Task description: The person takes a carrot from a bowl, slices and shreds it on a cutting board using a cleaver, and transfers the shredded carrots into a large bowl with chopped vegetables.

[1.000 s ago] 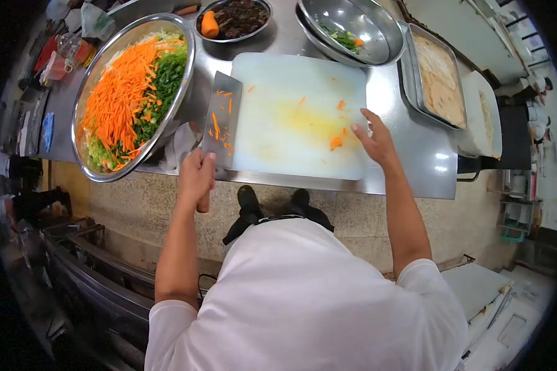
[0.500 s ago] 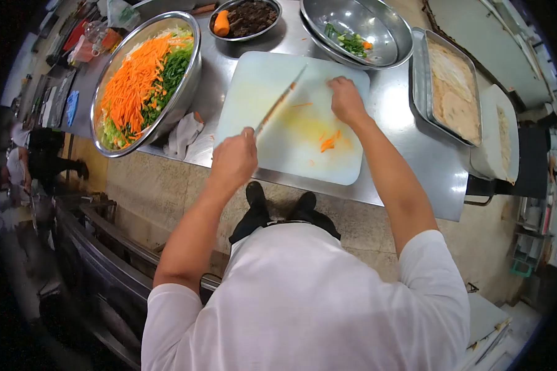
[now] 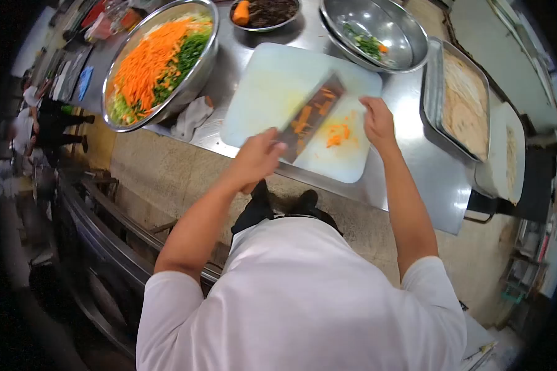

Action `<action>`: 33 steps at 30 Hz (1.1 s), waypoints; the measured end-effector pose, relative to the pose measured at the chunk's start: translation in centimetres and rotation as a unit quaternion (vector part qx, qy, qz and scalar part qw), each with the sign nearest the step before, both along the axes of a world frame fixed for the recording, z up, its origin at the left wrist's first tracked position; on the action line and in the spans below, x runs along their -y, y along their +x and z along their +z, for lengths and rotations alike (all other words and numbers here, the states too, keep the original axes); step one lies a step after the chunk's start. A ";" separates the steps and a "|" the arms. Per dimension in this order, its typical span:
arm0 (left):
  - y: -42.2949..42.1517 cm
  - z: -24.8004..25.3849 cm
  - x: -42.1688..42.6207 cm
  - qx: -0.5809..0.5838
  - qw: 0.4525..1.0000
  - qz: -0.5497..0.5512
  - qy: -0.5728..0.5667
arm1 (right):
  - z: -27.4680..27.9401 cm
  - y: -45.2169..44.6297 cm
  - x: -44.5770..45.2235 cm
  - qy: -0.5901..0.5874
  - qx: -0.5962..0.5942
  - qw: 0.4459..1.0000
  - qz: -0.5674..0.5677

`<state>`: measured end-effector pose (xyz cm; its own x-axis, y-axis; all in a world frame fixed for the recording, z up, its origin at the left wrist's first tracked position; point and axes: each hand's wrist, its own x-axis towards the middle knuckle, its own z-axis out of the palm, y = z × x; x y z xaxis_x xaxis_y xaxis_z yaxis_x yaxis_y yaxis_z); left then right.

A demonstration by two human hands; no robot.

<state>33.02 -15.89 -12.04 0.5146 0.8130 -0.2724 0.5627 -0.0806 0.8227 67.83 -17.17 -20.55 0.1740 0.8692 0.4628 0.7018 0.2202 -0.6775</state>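
Observation:
My left hand (image 3: 257, 159) is wrapped around the handle of a cleaver (image 3: 314, 127). Its wide blade is turned flat side up over the white cutting board (image 3: 254, 93), with orange carrot bits stuck to it; motion smears it somewhat. A small heap of carrot pieces (image 3: 336, 136) lies on the board to the right of the blade. Beside the board's right edge is my right hand (image 3: 379, 123), its fingers curled and pressed together. Whether anything is between those fingertips, I cannot make out.
A large metal bowl (image 3: 211, 55) of shredded carrot and chopped greens stands at left, near a crumpled cloth (image 3: 195, 116). Behind the board are a smaller bowl (image 3: 294, 20) of dark food and nested bowls (image 3: 408, 43) with scraps. Trays (image 3: 432, 93) stand at right. People (image 3: 34, 130) are far left.
The cleaver has turned from edge-on to flat, showing carrot bits on its blade. My right hand has moved from above the board to its right edge. The whole view has shifted slightly.

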 end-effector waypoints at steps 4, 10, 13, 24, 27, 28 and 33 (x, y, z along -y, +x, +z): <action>-4.0 -0.6 0.8 0.086 0.962 0.157 -0.205 | -1.0 -1.9 -2.4 -0.064 0.129 0.989 -0.043; -5.1 -5.2 3.1 0.140 0.933 0.237 -0.231 | 0.8 -4.6 3.7 -0.156 0.074 0.983 0.062; -2.2 -4.4 3.9 0.127 0.940 0.219 -0.228 | -0.3 -5.4 5.7 -0.122 0.032 0.991 -0.046; 7.9 -4.9 5.8 0.102 0.957 0.010 -0.270 | -0.8 -11.4 4.9 -0.118 -0.058 0.974 -0.183; 6.2 -4.0 4.7 0.173 0.937 0.023 -0.304 | 1.0 -12.6 3.7 -0.101 -0.083 0.979 -0.153; 4.8 -3.4 4.0 0.200 0.929 0.031 -0.309 | 2.1 -13.5 2.6 -0.067 -0.075 0.985 -0.139; -4.2 2.9 -3.2 0.250 0.938 0.134 -0.200 | 11.3 -21.1 -7.1 0.085 -0.038 0.994 0.055</action>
<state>28.79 -12.65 -9.09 0.4507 0.8160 -0.3620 0.0548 0.3794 0.9236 46.75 -10.04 -9.28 0.1228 0.7958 0.5930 0.6147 0.4081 -0.6750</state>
